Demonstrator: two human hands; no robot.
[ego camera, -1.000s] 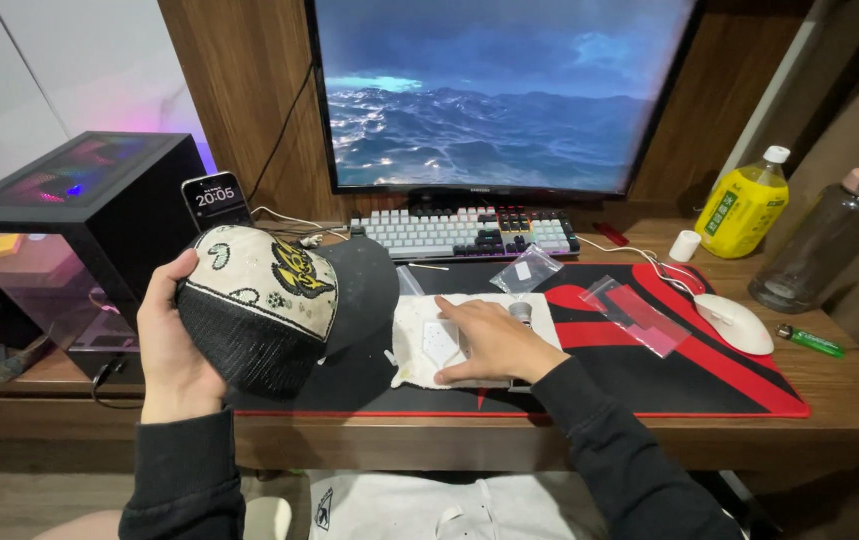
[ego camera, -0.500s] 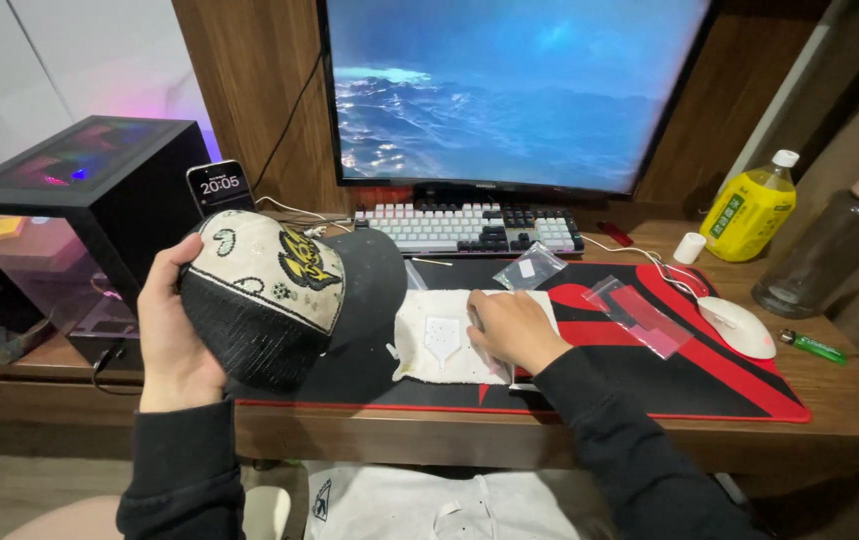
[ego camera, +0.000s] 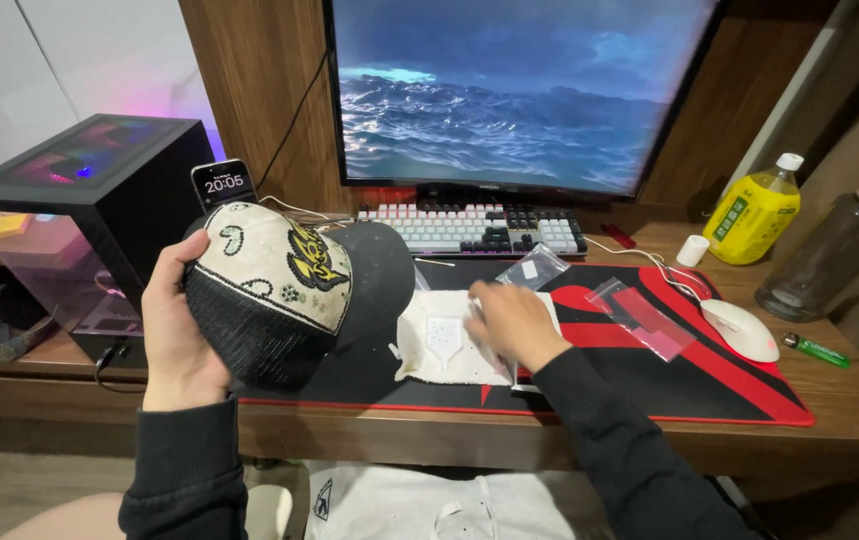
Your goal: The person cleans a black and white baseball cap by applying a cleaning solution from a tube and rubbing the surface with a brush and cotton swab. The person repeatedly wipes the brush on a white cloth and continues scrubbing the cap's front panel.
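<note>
My left hand (ego camera: 178,335) grips a baseball cap (ego camera: 280,290) by its black mesh back; the front panel is cream with a yellow emblem, the brim is black. It is held above the left end of the black and red desk mat (ego camera: 710,385). My right hand (ego camera: 512,322) rests on a white cloth sheet (ego camera: 440,350) lying flat on the mat, fingers curled over its right part. A thin clear strip pokes out under that hand; whether the fingers pinch it I cannot tell.
A monitor (ego camera: 510,90), keyboard (ego camera: 470,230) and white mouse (ego camera: 742,330) sit behind and right. Clear plastic bags (ego camera: 640,315) lie on the mat. A yellow bottle (ego camera: 753,210), dark bottle (ego camera: 830,250), green lighter (ego camera: 816,350), phone (ego camera: 224,184) and computer case (ego camera: 80,200) stand around.
My right hand has slid along the white cloth toward its upper right. The cap in my left hand has tilted slightly and stayed in place.
</note>
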